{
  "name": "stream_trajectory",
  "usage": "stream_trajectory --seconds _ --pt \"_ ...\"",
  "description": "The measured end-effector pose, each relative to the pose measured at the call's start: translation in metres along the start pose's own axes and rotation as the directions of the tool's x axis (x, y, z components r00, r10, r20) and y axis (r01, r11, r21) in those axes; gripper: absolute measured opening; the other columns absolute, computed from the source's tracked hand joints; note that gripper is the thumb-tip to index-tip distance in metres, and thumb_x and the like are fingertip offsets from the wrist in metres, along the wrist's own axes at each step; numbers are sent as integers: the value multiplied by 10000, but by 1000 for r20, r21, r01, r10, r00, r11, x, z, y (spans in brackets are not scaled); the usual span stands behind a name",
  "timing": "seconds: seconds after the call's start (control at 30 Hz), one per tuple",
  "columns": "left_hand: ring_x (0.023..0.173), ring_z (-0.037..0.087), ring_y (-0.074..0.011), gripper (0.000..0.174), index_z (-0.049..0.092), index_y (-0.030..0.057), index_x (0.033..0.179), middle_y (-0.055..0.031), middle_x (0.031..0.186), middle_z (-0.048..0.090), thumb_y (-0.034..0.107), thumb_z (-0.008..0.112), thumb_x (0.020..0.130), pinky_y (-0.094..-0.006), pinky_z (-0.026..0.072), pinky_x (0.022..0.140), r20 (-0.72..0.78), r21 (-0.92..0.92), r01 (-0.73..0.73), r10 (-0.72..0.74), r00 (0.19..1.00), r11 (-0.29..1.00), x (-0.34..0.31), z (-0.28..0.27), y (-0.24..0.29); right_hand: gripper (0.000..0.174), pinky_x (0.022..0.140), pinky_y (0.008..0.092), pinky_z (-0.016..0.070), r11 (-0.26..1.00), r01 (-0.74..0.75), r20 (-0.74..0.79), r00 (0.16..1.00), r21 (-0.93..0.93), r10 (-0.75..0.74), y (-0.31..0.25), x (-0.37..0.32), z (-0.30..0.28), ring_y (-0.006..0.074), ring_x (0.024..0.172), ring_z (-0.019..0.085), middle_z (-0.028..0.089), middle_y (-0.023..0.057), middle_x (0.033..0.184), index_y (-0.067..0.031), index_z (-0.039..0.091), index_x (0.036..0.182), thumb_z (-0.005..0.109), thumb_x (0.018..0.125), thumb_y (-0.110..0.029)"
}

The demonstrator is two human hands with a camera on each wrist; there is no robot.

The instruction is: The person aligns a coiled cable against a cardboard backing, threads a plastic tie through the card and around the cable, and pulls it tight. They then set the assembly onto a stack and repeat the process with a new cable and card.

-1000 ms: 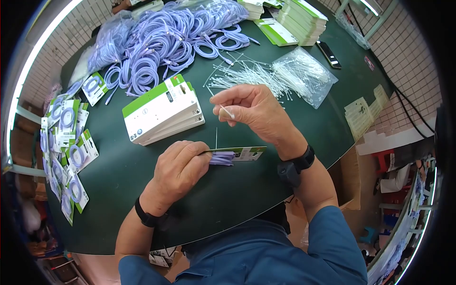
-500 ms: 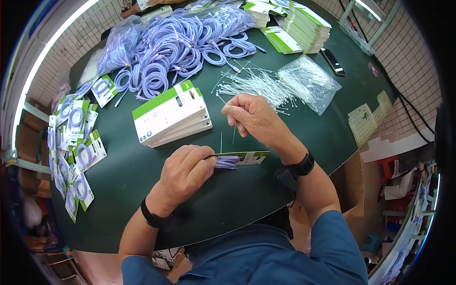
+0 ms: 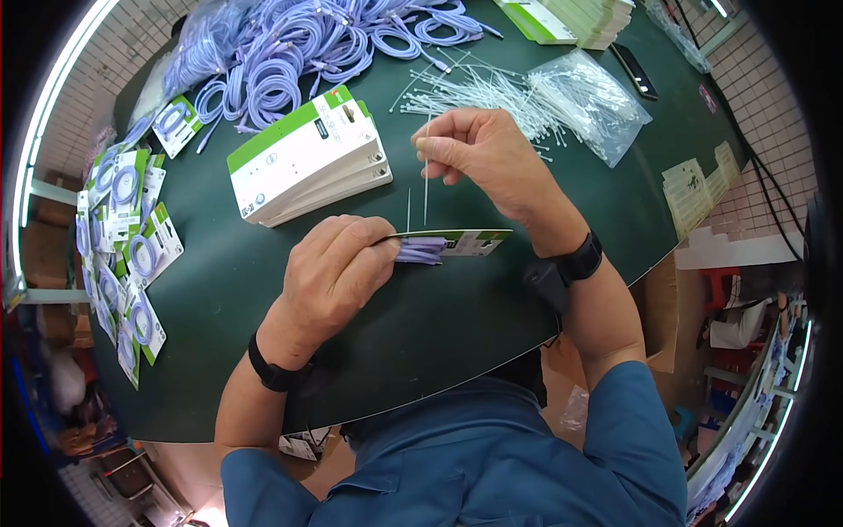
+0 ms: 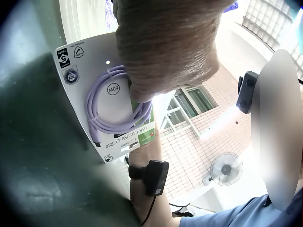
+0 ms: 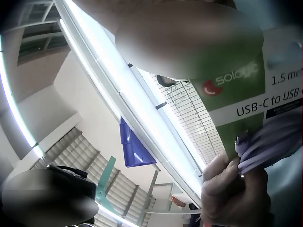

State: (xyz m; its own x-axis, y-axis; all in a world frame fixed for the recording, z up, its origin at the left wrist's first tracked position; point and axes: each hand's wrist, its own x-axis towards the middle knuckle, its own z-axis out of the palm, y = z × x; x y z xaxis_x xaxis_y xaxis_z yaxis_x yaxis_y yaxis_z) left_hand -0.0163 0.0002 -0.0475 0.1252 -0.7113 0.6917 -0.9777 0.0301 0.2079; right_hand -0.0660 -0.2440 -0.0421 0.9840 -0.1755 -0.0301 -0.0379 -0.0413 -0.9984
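Observation:
My left hand [image 3: 338, 272] grips a green-and-white packaging card [image 3: 481, 242] by one end, holding it on edge above the table. A coil of lilac USB-C cable [image 3: 421, 250] lies against the card's near face; the left wrist view shows the coil [image 4: 92, 101] and printed card [image 4: 73, 90] broadside. Behind the card a thin white cable tie tail [image 3: 408, 211] sticks straight up. Just beyond it, my right hand [image 3: 492, 162] pinches another white cable tie [image 3: 427, 189] between thumb and fingers. That tie hangs upright, its lower end close over the card's top edge.
Blank cards [image 3: 312, 158] are stacked beyond the left hand. Loose cable ties [image 3: 483, 97] and a bag of ties [image 3: 588, 97] lie at back right, near a phone [image 3: 634, 70]. Coiled cables [image 3: 325, 44] heap at the back; finished cards with cables [image 3: 127, 255] pile left.
The tie in my right hand has turned from slanting to upright, and its lower end has come near the card. My left hand keeps hold of the card. The head view has shifted.

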Motion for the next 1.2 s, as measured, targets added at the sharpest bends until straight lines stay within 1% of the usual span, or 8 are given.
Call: stream_trajectory --seconds 0.03,0.13,0.3,0.43,0.53,0.7,0.8,1.2 --pt "790 683 -264 222 664 -2 927 -110 960 683 1 796 748 -363 571 681 -7 6 -8 8 1000 1000 0 1 -1 164 653 201 538 1000 -11 -1 1000 10 11 2 1 0 75 761 684 721 26 867 8 746 1041 720 1005 -150" --pt "780 680 -265 225 663 0 919 -109 954 682 -2 797 739 -361 567 674 -2 -13 3 -3 1000 1000 1 2 -2 145 673 195 551 984 -74 -4 997 162 75 9 3 2 81 789 710 731 34 891 -3 731 1045 739 993 -138" --pt "759 671 -263 235 658 8 906 -105 946 681 -7 797 718 -359 554 650 12 -20 22 -22 1000 1000 2 1 -2 159 670 189 548 977 -104 55 994 187 95 20 5 6 71 768 701 732 36 900 -11 718 1046 748 993 -158" --pt "744 665 -260 244 655 13 902 -101 942 680 -7 799 706 -356 544 633 28 -14 37 -37 999 999 4 1 -3 190 688 202 573 974 -104 81 993 201 89 19 4 11 96 787 732 754 63 869 5 727 1041 760 970 -168" --pt "743 665 -259 245 654 14 901 -99 941 680 -5 802 706 -354 540 628 29 -15 37 -36 999 999 5 1 -3 197 710 198 578 985 -113 108 989 131 99 18 3 11 93 803 733 754 63 883 4 727 1041 760 975 -179" --pt "739 663 -258 246 651 15 897 -98 942 681 -3 803 705 -349 539 625 22 -15 26 -25 999 1000 4 2 -5 205 713 198 581 983 -109 114 989 147 93 24 3 12 94 804 735 754 64 894 8 725 1040 760 977 -184" --pt "737 663 -258 246 649 16 895 -98 940 681 -5 804 705 -349 539 623 14 -19 22 -22 1000 1000 4 2 -6 177 668 158 518 984 -109 112 989 142 94 25 3 15 39 753 676 737 25 871 -13 723 1035 745 993 -184" --pt "744 669 -265 246 648 15 892 -100 936 686 -12 805 705 -355 550 631 5 -21 26 -26 1000 999 4 3 -4 175 694 176 549 986 -140 133 983 89 127 21 1 17 58 761 693 744 52 856 1 715 1046 740 986 -161"
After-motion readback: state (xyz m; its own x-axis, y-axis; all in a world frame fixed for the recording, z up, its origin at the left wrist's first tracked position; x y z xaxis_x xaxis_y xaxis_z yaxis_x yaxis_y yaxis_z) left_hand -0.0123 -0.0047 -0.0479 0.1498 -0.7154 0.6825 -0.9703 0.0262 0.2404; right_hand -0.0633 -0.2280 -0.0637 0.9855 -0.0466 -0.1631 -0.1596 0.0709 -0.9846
